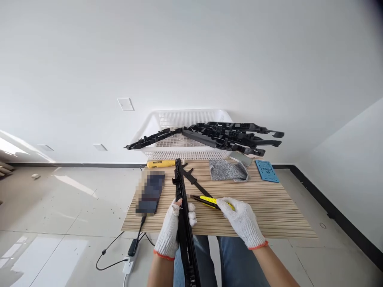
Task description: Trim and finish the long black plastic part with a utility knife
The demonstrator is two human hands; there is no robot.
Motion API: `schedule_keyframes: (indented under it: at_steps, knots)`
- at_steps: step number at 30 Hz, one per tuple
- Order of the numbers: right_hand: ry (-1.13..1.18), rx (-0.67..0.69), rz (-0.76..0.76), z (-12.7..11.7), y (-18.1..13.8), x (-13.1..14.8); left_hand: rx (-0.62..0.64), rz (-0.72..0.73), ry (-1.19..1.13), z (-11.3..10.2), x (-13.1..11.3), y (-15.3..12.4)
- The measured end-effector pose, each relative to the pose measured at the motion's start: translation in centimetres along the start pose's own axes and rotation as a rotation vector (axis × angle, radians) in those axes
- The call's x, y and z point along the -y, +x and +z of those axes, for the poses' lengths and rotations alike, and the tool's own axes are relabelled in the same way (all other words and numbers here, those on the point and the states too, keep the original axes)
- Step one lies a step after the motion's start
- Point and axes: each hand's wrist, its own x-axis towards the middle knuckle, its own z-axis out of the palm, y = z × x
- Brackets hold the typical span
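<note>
My left hand, in a white knit glove with a bare thumb tip, is closed around a long black plastic trim part. The part stands lengthwise before me, its far end over the table and its near end above my lap. My gloved right hand is closed on a yellow and black utility knife. The knife's tip points left, close beside the black part; whether they touch I cannot tell. Behind the knife, a black caliper lies slantwise on the table.
A white plastic basket behind the table bears several black trim parts that jut past its rim. Around lie a yellow tool, grey cloth, blue card and partly blurred phone. A cable runs to a power strip.
</note>
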Motion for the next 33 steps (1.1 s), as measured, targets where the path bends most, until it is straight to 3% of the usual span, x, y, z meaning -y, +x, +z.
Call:
schedule_keyframes:
  at_steps: [4, 6, 9, 11, 13, 18, 24, 29, 33]
  knots:
    - [0.094, -0.017, 0.052, -0.2, -0.1, 0.3, -0.012, 0.008, -0.010, -0.2, 0.1, 0.2]
    - [0.285, -0.065, 0.174, -0.4, -0.1, 0.5, -0.006, 0.003, 0.007, -0.1, 0.2, 0.3]
    - [0.699, -0.260, 0.374, -1.0, 0.1, 0.6, 0.020, 0.010, 0.024, 0.3, 0.4, 0.4]
    - [0.918, -0.377, 0.435, -1.6, 0.1, 0.6, 0.052, 0.025, 0.064, 0.5, 0.5, 0.4]
    - [1.024, -0.404, 0.441, -2.1, 0.0, 0.5, 0.065, 0.051, 0.128, 0.6, 0.5, 0.2]
    - [0.969, -0.307, 0.400, -2.2, -0.6, -0.1, 0.103, 0.138, 0.388, 0.4, 0.5, -0.1]
    - [0.949, -0.265, 0.388, -2.2, -0.3, -1.0, 0.068, 0.114, 0.241, 0.8, 0.3, 0.3]
    - [0.915, -0.222, 0.368, -2.6, -0.3, -1.2, -0.034, 0.039, 0.373, 1.2, 0.2, 0.4]
    - [0.772, -0.117, 0.337, -2.5, -0.6, -1.0, -0.016, 0.024, 0.414, 1.6, 0.6, 0.0]
